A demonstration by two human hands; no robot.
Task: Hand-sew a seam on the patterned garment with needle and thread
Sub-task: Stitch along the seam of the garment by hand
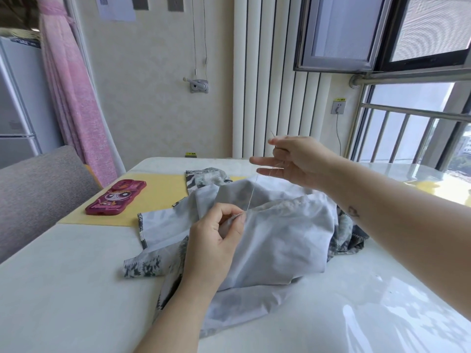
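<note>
Just above the white surface, the left hand pinches a fold of the garment. Its thumb and curled fingers are closed tight on the cloth at the spot where the thread enters the seam. The garment lies crumpled in the middle of the surface with its pale inner side mostly up, while the grey zigzag pattern shows along its hems and at its right edge.

The right hand is raised well above the cloth, near the far edge of the surface. Thumb and forefinger are closed on the needle, whose thin tip pokes up past them, and the other fingers stretch out straight to the left. The thread runs taut from this hand down to the pinched fold.

To the left, a pink phone case with a cartoon face lies on a yellow mat, and one corner of the garment overlaps the mat. A grey upholstered seat stands beside the surface on the left.
</note>
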